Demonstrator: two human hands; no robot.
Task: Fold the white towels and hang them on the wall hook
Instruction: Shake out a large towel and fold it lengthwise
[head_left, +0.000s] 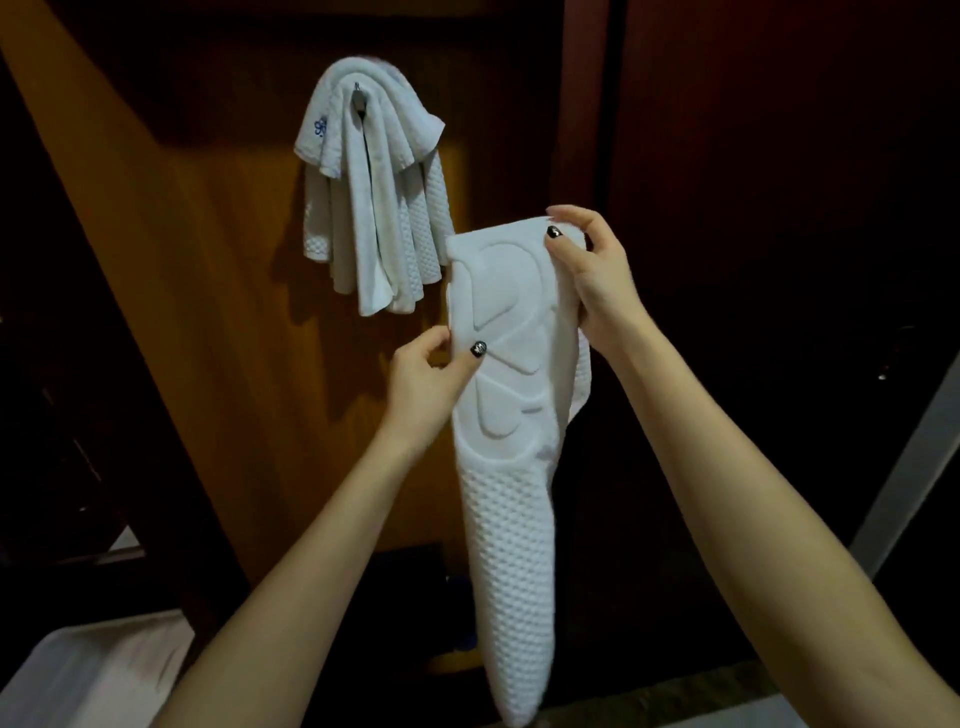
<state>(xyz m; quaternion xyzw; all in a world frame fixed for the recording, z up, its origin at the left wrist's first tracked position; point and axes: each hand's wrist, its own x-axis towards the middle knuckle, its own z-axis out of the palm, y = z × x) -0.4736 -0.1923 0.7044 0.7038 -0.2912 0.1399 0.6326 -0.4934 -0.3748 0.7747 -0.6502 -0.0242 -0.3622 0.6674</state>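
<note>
Filling the left of the view, an orange-brown wooden wall (223, 322) stands behind everything. A long folded white towel (511, 499) hangs in mid-air at the middle, narrowing downward, with a smooth raised pattern on its upper part and waffle weave below. More white towels (363, 208) drape in a bunch high on the wall, up and left of the held one. The right hand (597, 280) pinches the folded towel's top edge; the left hand (421, 384) pinches its left edge lower down. A small metal hook (358, 96) pokes out through the bunch
</note>
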